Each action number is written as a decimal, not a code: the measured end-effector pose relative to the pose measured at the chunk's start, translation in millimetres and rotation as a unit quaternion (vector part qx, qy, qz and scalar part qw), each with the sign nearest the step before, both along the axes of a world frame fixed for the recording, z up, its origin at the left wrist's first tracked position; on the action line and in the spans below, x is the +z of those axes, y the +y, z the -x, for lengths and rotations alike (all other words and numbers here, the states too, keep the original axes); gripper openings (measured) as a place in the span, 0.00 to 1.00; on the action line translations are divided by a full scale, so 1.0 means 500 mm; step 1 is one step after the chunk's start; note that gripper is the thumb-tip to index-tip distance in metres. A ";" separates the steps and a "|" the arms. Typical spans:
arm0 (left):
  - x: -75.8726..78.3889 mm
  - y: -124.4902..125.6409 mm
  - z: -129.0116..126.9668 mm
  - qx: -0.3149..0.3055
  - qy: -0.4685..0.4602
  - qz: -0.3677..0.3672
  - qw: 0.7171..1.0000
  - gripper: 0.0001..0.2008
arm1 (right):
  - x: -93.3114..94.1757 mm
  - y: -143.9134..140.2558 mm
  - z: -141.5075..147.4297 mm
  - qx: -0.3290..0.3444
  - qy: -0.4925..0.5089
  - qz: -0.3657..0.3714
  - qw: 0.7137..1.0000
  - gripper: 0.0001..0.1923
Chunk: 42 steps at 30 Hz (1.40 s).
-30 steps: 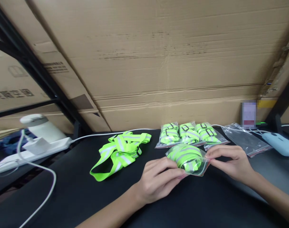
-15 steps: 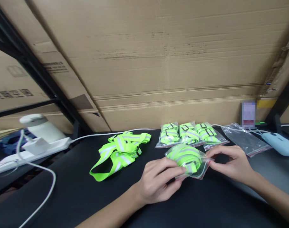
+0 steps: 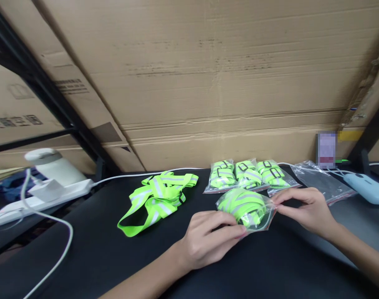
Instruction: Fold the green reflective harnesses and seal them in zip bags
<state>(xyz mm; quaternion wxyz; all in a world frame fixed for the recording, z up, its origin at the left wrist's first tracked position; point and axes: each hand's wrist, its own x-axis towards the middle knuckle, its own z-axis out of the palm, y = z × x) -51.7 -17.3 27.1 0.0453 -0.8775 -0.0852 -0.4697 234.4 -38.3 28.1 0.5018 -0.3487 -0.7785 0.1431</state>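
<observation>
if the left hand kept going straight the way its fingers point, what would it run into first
The left hand points right and slightly away, fingertips already on the bagged strap. Past that bag it would likely meet the right hand pinching the bag's other end, though depth is hard to judge.

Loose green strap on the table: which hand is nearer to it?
Left. The left hand lies just right of the loose strap; the right hand is farther right, beyond the bag.

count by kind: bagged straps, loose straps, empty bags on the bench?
Bagged green straps: 4, three in a row at the back and one held between the left hand and right hand
Loose green straps: 1 bundle
Empty clear bags: 1 pile; count in it unclear
Total: 6
</observation>
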 end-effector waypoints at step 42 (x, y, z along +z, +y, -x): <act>-0.003 0.007 0.000 0.035 -0.035 0.021 0.999 0.05 | 0.018 -0.025 0.027 0.035 -0.089 -0.118 0.988 0.09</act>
